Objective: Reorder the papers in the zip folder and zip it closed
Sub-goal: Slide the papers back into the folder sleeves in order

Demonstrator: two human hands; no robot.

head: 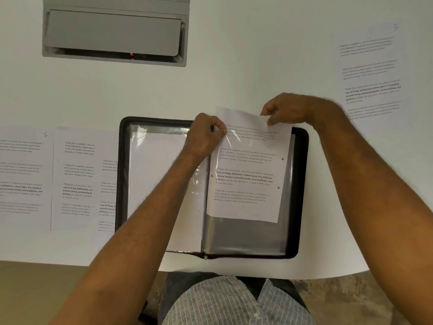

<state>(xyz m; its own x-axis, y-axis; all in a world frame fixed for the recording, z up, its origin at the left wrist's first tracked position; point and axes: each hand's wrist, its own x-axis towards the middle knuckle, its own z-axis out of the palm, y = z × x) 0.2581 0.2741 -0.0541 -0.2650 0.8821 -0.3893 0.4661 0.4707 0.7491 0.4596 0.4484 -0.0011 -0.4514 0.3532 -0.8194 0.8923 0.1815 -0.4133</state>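
The black zip folder (302, 160) is lying open on the white table (234, 78), close to the near edge, with its clear plastic sleeves (246, 235) showing on both halves. A printed sheet of paper (248, 174) is sitting partway in the right-hand sleeve, its top edge sticking out above the folder's far rim. The left hand (203, 134) is pinching the sheet's upper left edge together with the sleeve opening, fingers curled; the right hand (288, 109) is pinching the sheet's top right corner between thumb and fingertips. Three more printed sheets (77, 174) are lying overlapped on the table just left of the folder, one running under its edge, and another printed page (372, 73) is lying well apart at the far right. A grey recessed box (114, 31) is sitting in the table at the far left
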